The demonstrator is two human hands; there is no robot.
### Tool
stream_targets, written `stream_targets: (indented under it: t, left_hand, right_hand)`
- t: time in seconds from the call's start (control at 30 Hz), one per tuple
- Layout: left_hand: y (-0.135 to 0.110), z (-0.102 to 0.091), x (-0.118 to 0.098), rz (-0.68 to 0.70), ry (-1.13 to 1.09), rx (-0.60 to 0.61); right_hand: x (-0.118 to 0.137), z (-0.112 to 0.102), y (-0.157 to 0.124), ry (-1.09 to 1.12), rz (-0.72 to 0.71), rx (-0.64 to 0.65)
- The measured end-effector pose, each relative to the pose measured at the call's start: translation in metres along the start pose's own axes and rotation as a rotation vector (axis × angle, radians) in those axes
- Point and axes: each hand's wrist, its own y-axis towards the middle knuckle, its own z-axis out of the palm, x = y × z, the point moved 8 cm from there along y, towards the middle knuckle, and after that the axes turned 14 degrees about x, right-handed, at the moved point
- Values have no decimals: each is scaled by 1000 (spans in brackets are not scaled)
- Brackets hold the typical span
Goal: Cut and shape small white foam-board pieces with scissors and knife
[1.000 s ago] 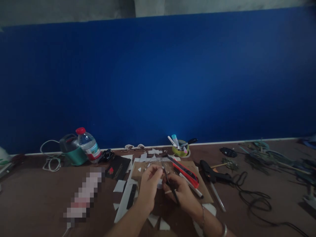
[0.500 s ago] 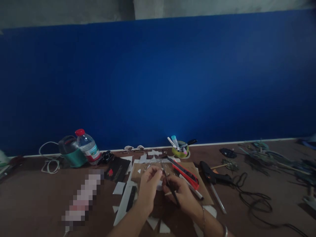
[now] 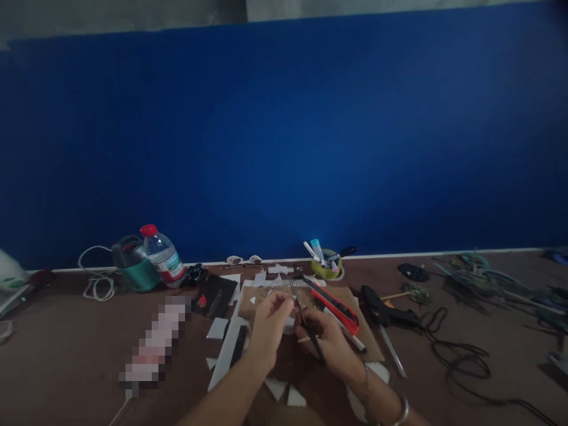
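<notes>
My left hand (image 3: 268, 327) is closed in a pinch on a small white piece (image 3: 289, 324) held over a brown cardboard sheet (image 3: 366, 340). My right hand (image 3: 331, 346) grips a thin dark tool, tweezers or slim scissors (image 3: 302, 313), whose tips point up past the left fingers. A thin pale stick also lies across the right fingers. Both hands meet above the cardboard, among white paper scraps (image 3: 217, 328).
A red utility knife (image 3: 337, 305) and a pen lie right of the hands. A black glue gun (image 3: 386, 310) with its cable (image 3: 461, 361), a water bottle (image 3: 163, 257), a teal container (image 3: 133, 271), a yellow pen cup (image 3: 326, 266) and a blue wall (image 3: 284, 148) surround them.
The view shifted slightly right and up. Both hands stay together over the cardboard with the same grips; the left fingers moved only a little.
</notes>
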Motion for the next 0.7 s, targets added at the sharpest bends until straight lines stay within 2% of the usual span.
stream_targets:
  t: [0.53, 0.7]
  left_hand:
    - [3, -5, 5, -40, -27, 9]
    - [5, -5, 2, -54, 11, 33]
  right_hand:
    - [-10, -3, 0, -16, 37, -48]
    - [1, -17, -5, -48, -38, -185]
